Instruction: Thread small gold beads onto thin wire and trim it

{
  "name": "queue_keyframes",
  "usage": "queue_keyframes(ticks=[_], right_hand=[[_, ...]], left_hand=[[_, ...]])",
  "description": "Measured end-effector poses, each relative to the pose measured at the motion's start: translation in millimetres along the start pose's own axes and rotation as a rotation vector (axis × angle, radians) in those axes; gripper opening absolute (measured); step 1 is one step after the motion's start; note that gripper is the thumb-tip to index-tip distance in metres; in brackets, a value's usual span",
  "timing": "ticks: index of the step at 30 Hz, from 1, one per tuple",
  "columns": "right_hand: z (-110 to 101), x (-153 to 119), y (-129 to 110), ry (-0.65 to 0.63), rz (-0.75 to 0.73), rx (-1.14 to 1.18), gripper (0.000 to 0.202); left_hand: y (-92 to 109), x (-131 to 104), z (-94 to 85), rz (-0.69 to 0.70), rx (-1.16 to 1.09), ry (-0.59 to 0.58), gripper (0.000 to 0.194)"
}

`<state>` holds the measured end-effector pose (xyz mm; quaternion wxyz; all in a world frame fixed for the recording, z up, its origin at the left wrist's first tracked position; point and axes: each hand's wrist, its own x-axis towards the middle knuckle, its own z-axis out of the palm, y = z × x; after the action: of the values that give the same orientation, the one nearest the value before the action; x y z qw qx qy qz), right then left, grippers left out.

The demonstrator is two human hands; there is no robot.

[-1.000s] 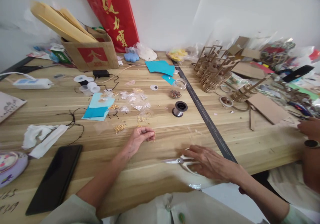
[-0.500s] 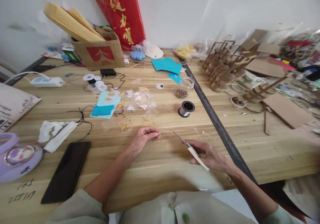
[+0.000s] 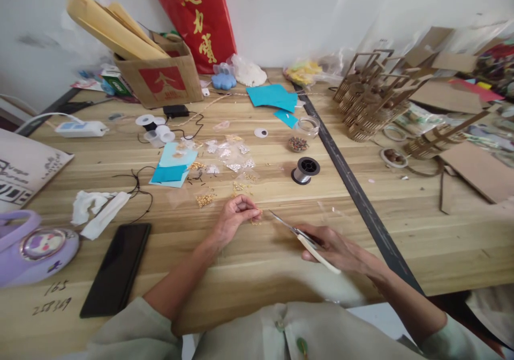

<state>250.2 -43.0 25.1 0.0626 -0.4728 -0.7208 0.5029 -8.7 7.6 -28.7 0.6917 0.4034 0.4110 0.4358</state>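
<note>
The left hand point(image 3: 236, 219) pinches a small gold-beaded piece point(image 3: 256, 222) between thumb and fingers; the right hand point(image 3: 334, 247) grasps white-handled metal scissors point(image 3: 307, 242), pointing toward it

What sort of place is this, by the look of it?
Probably a small craft workshop: gold beads and a spool sit on the wooden table, and the right hand holds scissors.

The scissors point(image 3: 300, 234) have left the table point(image 3: 249, 279), nearing gold beads point(image 3: 256, 222).
</note>
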Motion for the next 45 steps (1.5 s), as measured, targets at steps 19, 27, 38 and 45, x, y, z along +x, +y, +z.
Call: queue_keyframes(ticks=[19, 27, 38, 45], right_hand=[[0.1, 25.5, -11.4, -0.011, -0.100, -0.118, 0.049], [-1.5, 28.3, -6.3, -0.025, -0.124, -0.066, 0.051], [-2.0, 28.5, -6.7, -0.026, -0.135, -0.044, 0.047], [-3.6, 27.0, -10.2, -0.017, -0.135, -0.054, 0.052]], left_hand=[[0.2, -0.4, 3.8, -0.080, -0.067, -0.058, 0.040], [3.9, -0.9, 4.6, -0.103, -0.056, -0.073, 0.045], [3.2, -1.3, 4.8, -0.107, -0.052, -0.095, 0.046], [3.0, -1.3, 5.3, -0.090, -0.052, -0.097, 0.045]])
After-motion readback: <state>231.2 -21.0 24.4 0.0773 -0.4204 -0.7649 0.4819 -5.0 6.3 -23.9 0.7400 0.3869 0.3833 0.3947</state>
